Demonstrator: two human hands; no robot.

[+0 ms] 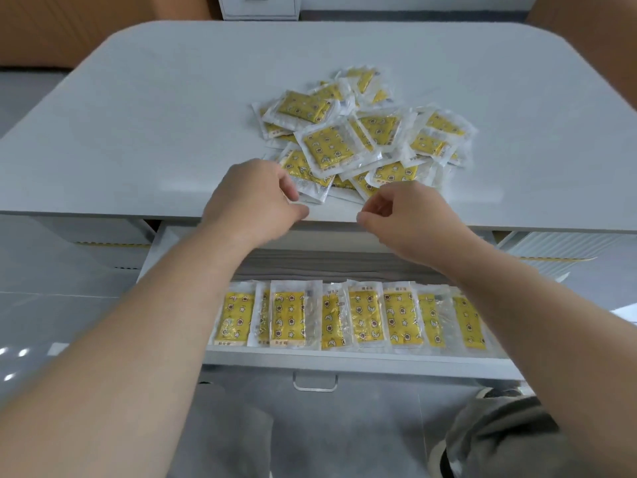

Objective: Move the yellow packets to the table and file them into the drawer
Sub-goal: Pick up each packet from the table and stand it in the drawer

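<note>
A loose pile of yellow packets (362, 139) in clear wrappers lies on the white table (172, 125), right of centre. Below the table's front edge the drawer (344, 360) stands pulled out, with a row of several yellow packets (348, 315) filed side by side along its front. My left hand (251, 201) is at the pile's near-left corner, its thumb and curled fingers touching the clear edge of the nearest packet (310, 188); a real grip cannot be made out. My right hand (410, 215) hovers at the table's front edge just short of the pile, fingers loosely curled, holding nothing.
The drawer's metal handle (315, 382) faces me, with my knees below it. A grey liner (327, 263) covers the drawer's back part. A white cabinet (258, 6) stands beyond the table's far edge. The table's left half holds nothing.
</note>
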